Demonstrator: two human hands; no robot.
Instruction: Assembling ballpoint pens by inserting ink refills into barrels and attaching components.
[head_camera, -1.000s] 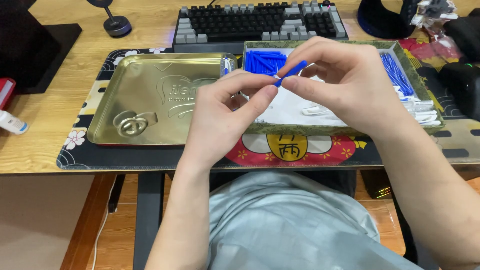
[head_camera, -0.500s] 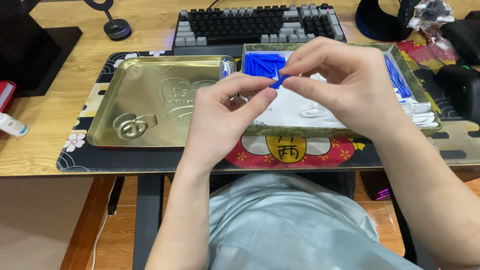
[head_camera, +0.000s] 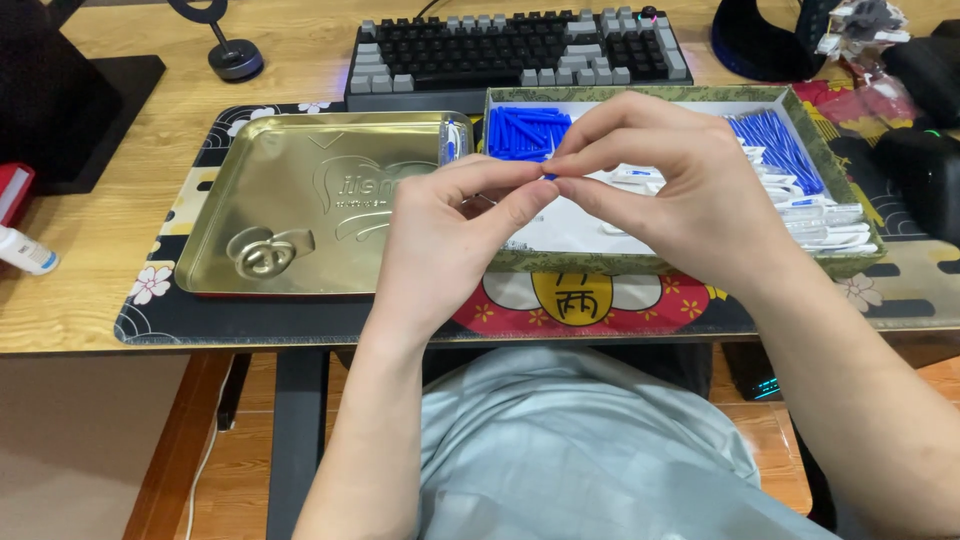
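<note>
— Both hands meet above the box (head_camera: 640, 262), left hand (head_camera: 450, 250) and right hand (head_camera: 680, 190) pinching one small blue piece (head_camera: 549, 175).

— Gold tray (head_camera: 300, 210) left, keyboard (head_camera: 520, 50) behind; fingers hide most of it.

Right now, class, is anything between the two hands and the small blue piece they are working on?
Nothing visible: the left hand and right hand already pinch the small blue piece between their fingers, above the shallow box.

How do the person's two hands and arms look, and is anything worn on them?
Both hands, the left hand and the right hand, are bare: no gloves, rings or watch show. The forearms are bare too, with no sleeves in view.
</note>
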